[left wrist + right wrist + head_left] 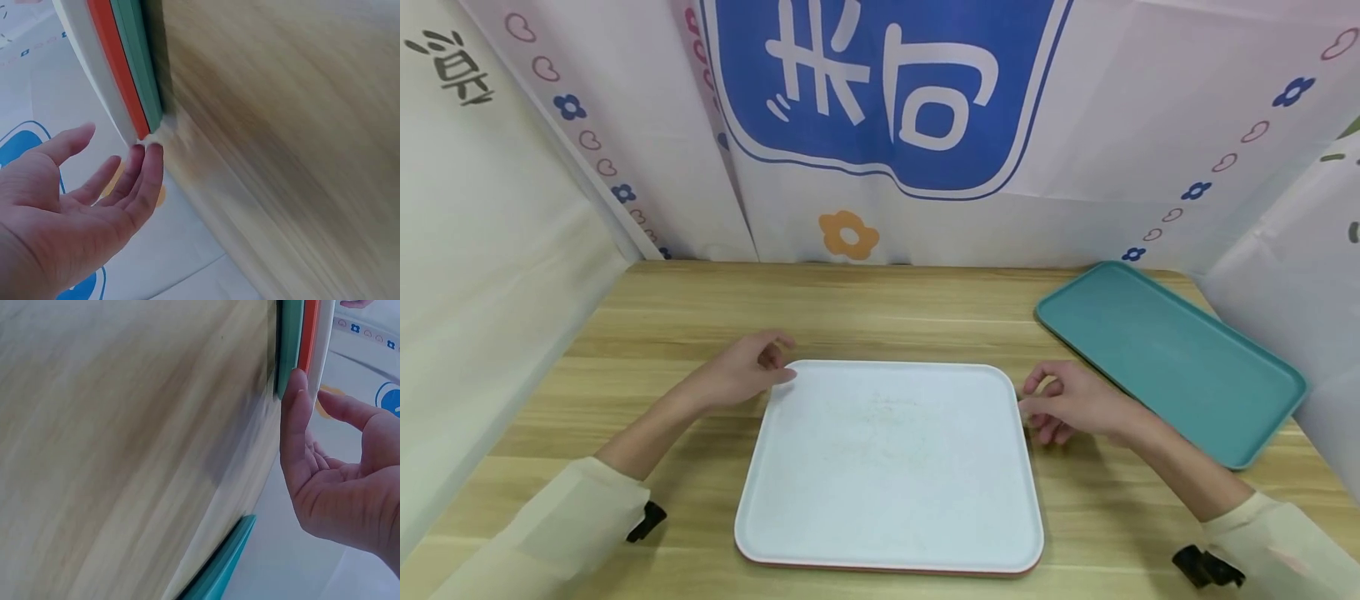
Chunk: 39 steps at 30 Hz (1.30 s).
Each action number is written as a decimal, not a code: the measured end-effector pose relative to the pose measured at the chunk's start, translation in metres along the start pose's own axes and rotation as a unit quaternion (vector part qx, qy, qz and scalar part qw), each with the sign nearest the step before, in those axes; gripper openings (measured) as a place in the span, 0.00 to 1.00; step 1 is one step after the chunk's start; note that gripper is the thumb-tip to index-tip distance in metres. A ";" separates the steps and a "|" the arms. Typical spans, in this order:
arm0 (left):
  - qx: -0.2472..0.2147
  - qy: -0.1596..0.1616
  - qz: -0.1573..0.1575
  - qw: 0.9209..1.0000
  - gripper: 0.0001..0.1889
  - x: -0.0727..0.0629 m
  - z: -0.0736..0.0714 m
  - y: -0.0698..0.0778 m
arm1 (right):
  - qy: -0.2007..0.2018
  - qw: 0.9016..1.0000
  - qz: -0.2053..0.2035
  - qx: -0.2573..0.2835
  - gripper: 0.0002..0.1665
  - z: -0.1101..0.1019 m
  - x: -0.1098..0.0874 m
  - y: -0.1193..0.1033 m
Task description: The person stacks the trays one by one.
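Note:
A white tray (891, 467) lies in front of me on top of a stack. Edge-on in the left wrist view, an orange-red tray (119, 69) and a green tray (139, 62) show beneath it. My left hand (745, 371) is at the stack's far left corner, thumb over the white rim, fingers loosely bent and apart. On the other side, my right hand (1071, 400) is beside the right edge near the far corner. In the right wrist view its fingertips (298, 381) overlap the stack's side, with the thumb close to the white rim. Neither hand grips the stack.
A teal tray (1180, 358) lies at an angle on the right of the wooden table (647, 333), just beyond my right forearm. Printed white cloth (1120, 125) hangs behind the table and along both sides.

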<state>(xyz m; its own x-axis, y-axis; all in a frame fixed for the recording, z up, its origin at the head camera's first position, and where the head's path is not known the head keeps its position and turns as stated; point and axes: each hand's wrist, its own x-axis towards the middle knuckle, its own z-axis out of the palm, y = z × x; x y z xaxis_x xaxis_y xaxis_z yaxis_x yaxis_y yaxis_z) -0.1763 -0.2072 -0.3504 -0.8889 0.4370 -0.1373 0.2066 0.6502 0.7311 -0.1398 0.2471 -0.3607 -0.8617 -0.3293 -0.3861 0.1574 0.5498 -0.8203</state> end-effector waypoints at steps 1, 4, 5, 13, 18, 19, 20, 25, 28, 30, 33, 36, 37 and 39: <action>0.006 0.007 0.008 1.000 0.23 0.001 0.001 0.001 | 0.002 1.000 0.000 -0.001 0.16 -0.002 -0.001 0.001; 0.012 0.023 0.030 0.999 0.21 0.004 0.003 0.006 | 0.012 1.000 -0.002 0.000 0.15 -0.010 -0.002 0.003; 0.014 0.027 0.037 0.999 0.20 0.005 0.004 0.008 | 0.016 1.000 -0.004 0.000 0.15 -0.013 -0.002 0.004; 0.018 0.019 0.071 0.997 0.19 0.013 0.011 0.023 | 0.079 0.996 -0.031 -0.017 0.18 -0.040 -0.006 0.020; 0.023 0.003 0.078 0.997 0.19 0.019 0.015 0.033 | 0.113 0.992 -0.050 -0.038 0.19 -0.053 -0.008 0.029; 0.021 0.000 0.082 0.996 0.19 0.020 0.016 0.035 | 0.119 0.990 -0.053 -0.045 0.20 -0.056 -0.009 0.031; 0.021 -0.004 0.087 0.996 0.19 0.021 0.018 0.037 | 0.124 0.989 -0.055 -0.052 0.20 -0.059 -0.010 0.033; 0.016 -0.025 0.112 0.993 0.19 0.026 0.027 0.052 | 0.145 0.984 -0.053 -0.084 0.24 -0.073 -0.012 0.040; 0.018 -0.038 0.123 0.992 0.20 0.029 0.033 0.064 | 0.159 0.980 -0.056 -0.109 0.25 -0.081 -0.013 0.045; 0.023 -0.046 0.126 0.991 0.20 0.031 0.037 0.074 | 0.171 0.975 -0.059 -0.128 0.26 -0.085 -0.014 0.048; 0.032 -0.060 0.133 0.989 0.20 0.036 0.044 0.086 | 0.188 0.969 -0.056 -0.150 0.27 -0.090 -0.015 0.051; 0.044 -0.075 0.138 0.987 0.20 0.044 0.051 0.095 | 0.202 0.963 -0.053 -0.172 0.27 -0.093 -0.015 0.053; 0.050 -0.079 0.139 0.986 0.20 0.047 0.053 0.098 | 0.208 0.960 -0.054 -0.179 0.27 -0.094 -0.015 0.055; 0.068 -0.084 0.144 0.984 0.20 0.054 0.058 0.104 | 0.217 0.957 -0.060 -0.182 0.26 -0.096 -0.015 0.057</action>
<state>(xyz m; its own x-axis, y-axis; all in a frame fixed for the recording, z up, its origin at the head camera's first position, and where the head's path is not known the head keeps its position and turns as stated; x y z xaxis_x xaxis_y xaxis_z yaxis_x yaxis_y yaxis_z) -0.1792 -0.0802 -0.3204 -0.7077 0.7043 -0.0553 0.5029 0.5572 0.6607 -0.1646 0.3568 -0.3612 -0.9947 -0.1001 -0.0223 -0.0653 0.7855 -0.6154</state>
